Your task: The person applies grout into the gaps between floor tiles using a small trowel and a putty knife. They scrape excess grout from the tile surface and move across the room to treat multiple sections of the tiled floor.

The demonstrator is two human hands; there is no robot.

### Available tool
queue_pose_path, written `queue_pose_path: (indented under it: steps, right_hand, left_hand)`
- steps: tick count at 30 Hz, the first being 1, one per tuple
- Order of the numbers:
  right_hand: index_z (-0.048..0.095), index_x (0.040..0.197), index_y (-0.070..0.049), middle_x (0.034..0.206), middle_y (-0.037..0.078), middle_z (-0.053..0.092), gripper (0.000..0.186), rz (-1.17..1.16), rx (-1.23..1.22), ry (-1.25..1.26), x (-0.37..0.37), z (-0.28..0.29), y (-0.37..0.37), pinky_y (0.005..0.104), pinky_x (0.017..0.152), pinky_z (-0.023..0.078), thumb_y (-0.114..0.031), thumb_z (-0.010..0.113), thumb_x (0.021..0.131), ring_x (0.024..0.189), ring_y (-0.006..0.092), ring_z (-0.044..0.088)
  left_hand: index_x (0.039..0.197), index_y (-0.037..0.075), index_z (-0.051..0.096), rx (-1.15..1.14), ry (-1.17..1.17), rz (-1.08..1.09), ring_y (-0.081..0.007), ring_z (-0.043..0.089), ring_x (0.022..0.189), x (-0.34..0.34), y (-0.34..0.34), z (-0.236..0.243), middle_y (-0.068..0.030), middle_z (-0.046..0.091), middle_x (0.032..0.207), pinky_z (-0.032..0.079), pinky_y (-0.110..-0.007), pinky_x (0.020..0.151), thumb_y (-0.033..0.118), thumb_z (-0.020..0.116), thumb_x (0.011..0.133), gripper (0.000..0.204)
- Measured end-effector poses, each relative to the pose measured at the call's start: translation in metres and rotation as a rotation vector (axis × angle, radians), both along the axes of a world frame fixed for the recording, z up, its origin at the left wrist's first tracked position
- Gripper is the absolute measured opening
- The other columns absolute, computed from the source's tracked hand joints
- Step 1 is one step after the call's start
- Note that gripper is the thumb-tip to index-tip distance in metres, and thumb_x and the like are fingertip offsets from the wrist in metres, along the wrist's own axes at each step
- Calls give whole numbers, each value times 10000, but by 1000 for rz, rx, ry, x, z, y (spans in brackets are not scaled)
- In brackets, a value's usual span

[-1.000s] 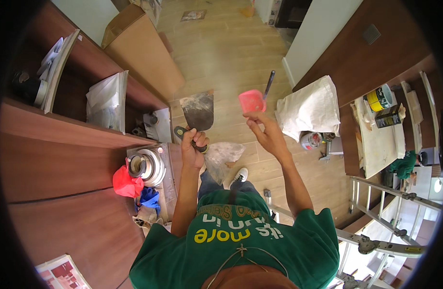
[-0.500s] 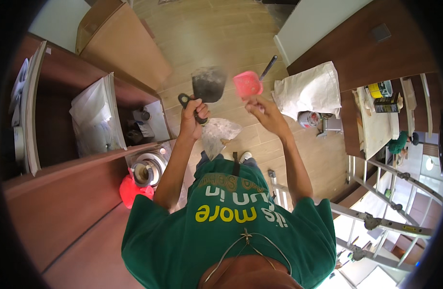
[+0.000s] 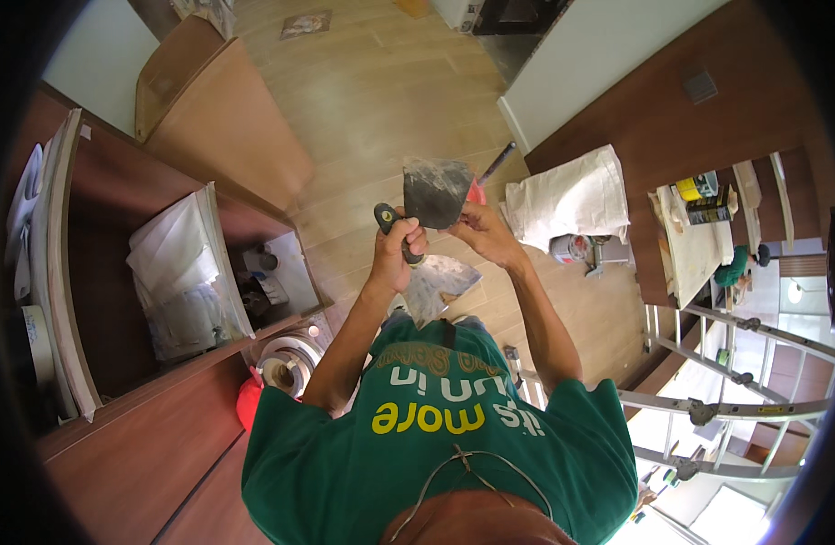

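My left hand [image 3: 395, 259] grips a black-handled scraper [image 3: 387, 221], whose pale, residue-streaked blade [image 3: 440, 286] points downward. A dark, square flat blade [image 3: 436, 191] with chalky smears sits just above that hand; how it connects there is unclear. My right hand [image 3: 486, 238] is closed, thumb and fingertips at the lower right edge of this dark piece. Behind it, a pink dustpan [image 3: 476, 191] with a dark handle lies on the floor, mostly hidden.
Shelves [image 3: 218, 282] and tape rolls [image 3: 286, 363] line the left; a cardboard panel [image 3: 218, 118] stands beyond. Right are a white cloth [image 3: 567, 191], tins [image 3: 699, 186], a paint pot [image 3: 572, 250], an aluminium ladder [image 3: 754, 409] and a green-shirted co-worker [image 3: 734, 265].
My left hand and the dark blade have moved rightward, now covering much of the dustpan. My right hand has closed in on the blade's edge. The view has shifted slightly.
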State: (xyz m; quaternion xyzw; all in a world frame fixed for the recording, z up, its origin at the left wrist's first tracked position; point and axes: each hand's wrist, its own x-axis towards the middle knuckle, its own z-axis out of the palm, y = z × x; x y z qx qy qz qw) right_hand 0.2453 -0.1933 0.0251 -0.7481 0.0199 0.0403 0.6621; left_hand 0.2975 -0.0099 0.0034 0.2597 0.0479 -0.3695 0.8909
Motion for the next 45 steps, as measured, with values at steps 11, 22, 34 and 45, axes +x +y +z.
queue_pose_path:
  steps: [11,22,34,45]
  right_hand:
    - [669,993,-35,843,62,626,226,-479,-335,-261,38,8,9,339,713,440,-238,584,937,782,183,557]
    - [676,1003,28,923,48,676,236,-753,-242,-322,-30,46,-9,250,744,480,-157,721,864,837,115,589]
    - [657,1119,-184,828,82,650,350,-221,-1124,-430,1,42,-2,391,617,495,0,602,827,705,292,600]
    - [668,1107,-239,876,81,671,426,-23,-1331,-391,25,36,-13,372,638,518,10,577,773,708,276,615]
  left_hand:
    - [742,146,466,63,-186,127,-73,405,518,33,-10,-25,46,418,587,342,-243,505,185,567,923,211]
    - [795,102,476,-277,-3,478,-109,397,579,102,34,-20,5,401,666,372,-254,573,209,590,918,199]
    - [789,163,451,-76,-55,639,-78,401,501,130,-9,-6,43,417,633,346,-231,466,328,621,931,277]
    - [707,176,418,66,13,647,-72,389,476,139,-37,-23,51,386,604,327,-225,429,346,623,931,348]
